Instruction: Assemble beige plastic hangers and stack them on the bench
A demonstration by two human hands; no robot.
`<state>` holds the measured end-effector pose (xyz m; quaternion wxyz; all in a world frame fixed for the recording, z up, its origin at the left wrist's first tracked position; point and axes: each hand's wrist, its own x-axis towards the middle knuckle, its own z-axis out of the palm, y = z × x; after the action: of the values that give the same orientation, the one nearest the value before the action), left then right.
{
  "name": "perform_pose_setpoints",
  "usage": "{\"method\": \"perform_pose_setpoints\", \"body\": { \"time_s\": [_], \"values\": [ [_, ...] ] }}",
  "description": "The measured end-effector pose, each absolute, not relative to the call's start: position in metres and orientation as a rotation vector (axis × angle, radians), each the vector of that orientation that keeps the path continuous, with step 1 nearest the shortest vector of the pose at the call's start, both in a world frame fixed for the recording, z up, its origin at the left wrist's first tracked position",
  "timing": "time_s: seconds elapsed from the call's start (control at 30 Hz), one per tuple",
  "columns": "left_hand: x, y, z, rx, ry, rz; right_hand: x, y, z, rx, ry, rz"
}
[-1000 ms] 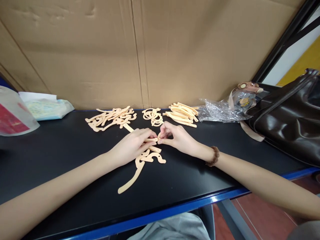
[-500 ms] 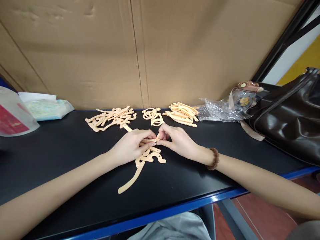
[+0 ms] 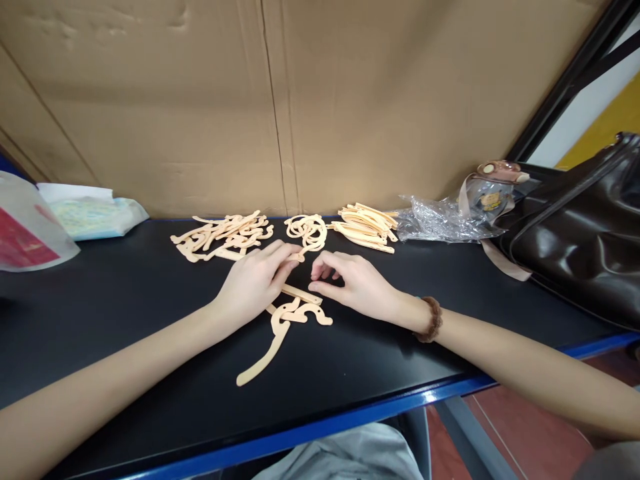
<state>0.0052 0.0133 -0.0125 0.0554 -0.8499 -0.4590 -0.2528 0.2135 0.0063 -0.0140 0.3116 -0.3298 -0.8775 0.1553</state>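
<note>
My left hand [image 3: 253, 283] reaches forward to the near edge of a pile of wooden rings [image 3: 307, 230]. Its thumb and fingertips close on a small wooden piece [image 3: 299, 256] there. My right hand [image 3: 353, 283], with a brown bead bracelet at the wrist, rests on the black tabletop [image 3: 125, 313]. Its fingers are loosely curled and apart, with nothing in them. Between and below the hands lie a flat wooden strip [image 3: 301, 293] and a joined curved wooden part with a long tail [image 3: 274, 337].
A pile of curved wooden cut-outs [image 3: 225, 237] lies back left, and a stack of wooden strips [image 3: 367, 228] back right. Crumpled clear plastic [image 3: 440, 220], a small bottle [image 3: 493, 187] and a dark leather bag [image 3: 580, 240] stand at right. Packets [image 3: 90, 213] sit far left; a cardboard wall [image 3: 300, 100] stands behind.
The hands have come apart. My left hand moved forward to the ring pile, and the strip they held together now lies on the table. My right hand's fingers have loosened.
</note>
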Motion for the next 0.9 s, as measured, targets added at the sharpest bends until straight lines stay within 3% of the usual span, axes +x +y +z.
{"method": "perform_pose_setpoints", "body": {
  "time_s": [0.37,0.63,0.9],
  "values": [
    [0.005,0.013,-0.013,-2.608,-1.509,-0.806,0.215,0.007,-0.015,-0.963,-2.481,0.22],
    [0.006,0.012,-0.012,-2.602,-1.546,-0.781,0.219,0.013,-0.014,-1.072,-2.39,-0.219],
    [0.006,0.017,-0.014,-2.743,-1.457,-0.69,0.214,0.005,-0.013,-1.143,-2.576,-0.241]
  ]
}}
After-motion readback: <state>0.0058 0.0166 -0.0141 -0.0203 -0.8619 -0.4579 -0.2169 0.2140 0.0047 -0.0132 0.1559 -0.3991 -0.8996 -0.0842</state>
